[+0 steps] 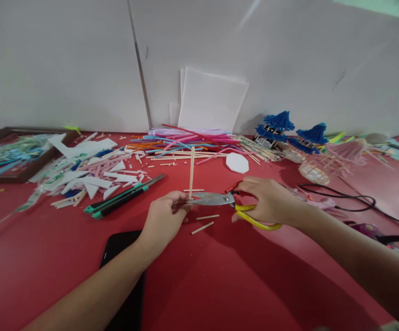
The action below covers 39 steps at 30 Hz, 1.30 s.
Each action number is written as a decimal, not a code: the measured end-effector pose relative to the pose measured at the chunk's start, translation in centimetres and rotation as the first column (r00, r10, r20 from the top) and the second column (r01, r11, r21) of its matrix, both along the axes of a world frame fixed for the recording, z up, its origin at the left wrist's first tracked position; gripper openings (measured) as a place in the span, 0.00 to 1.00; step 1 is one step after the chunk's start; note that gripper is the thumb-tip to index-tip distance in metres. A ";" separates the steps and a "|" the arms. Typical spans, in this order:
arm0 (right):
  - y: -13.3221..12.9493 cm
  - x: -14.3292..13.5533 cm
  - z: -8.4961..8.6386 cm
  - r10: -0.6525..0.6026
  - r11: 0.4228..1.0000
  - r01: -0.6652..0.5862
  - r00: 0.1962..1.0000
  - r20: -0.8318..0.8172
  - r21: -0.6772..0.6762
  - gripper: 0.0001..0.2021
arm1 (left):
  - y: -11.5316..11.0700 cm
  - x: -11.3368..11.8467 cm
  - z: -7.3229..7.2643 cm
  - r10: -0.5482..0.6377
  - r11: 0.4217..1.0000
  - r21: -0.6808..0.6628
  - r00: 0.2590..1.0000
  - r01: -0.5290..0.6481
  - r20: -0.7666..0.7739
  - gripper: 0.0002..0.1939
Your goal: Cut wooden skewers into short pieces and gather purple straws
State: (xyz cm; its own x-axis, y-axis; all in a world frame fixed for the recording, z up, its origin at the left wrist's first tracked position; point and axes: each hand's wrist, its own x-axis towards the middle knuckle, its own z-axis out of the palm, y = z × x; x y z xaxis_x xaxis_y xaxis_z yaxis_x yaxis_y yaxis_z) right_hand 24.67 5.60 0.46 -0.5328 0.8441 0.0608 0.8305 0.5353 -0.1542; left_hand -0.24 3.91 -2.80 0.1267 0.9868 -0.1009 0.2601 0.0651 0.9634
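1. Wooden short sticks (202, 227), three, lie beside one pair of scissors (211, 199).
2. At its blades, the left hand (163, 223) pinches one upright stick (192, 172), single or double unclear.
3. Right hand (266, 200), palm down, grips its spread handles (259, 224).

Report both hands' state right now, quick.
Left hand: closed, pinching an upright wooden stick near its lower end.
Right hand: closed around the handles of the scissors, blades at the stick.

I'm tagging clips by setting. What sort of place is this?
Likely a craft workspace: scissors in the right hand, a pile of colorful stems, and small blue-roofed models suggest it.
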 end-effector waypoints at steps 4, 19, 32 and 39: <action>0.1 -0.4 -0.1 -0.001 0.997 -0.001 1.000 0.022 0.081 0.22 | 0.0 0.0 0.2 -0.004 1.000 0.010 1.000 0.004 -0.019 0.06; 0.3 -0.6 -0.5 -0.012 0.987 -0.006 0.993 0.114 0.162 0.22 | 0.1 -0.1 0.2 -0.010 0.999 0.030 0.999 0.011 -0.046 0.08; 0.1 -1.2 -0.7 -0.044 0.988 -0.002 0.956 0.291 0.154 0.16 | 0.2 -0.3 0.0 -0.042 0.999 0.012 0.996 0.043 -0.074 0.08; 0.0 -1.2 -1.2 -0.048 0.988 0.008 0.965 0.258 0.156 0.14 | 0.2 -0.2 0.2 -0.052 0.996 0.065 0.994 0.058 -0.094 0.09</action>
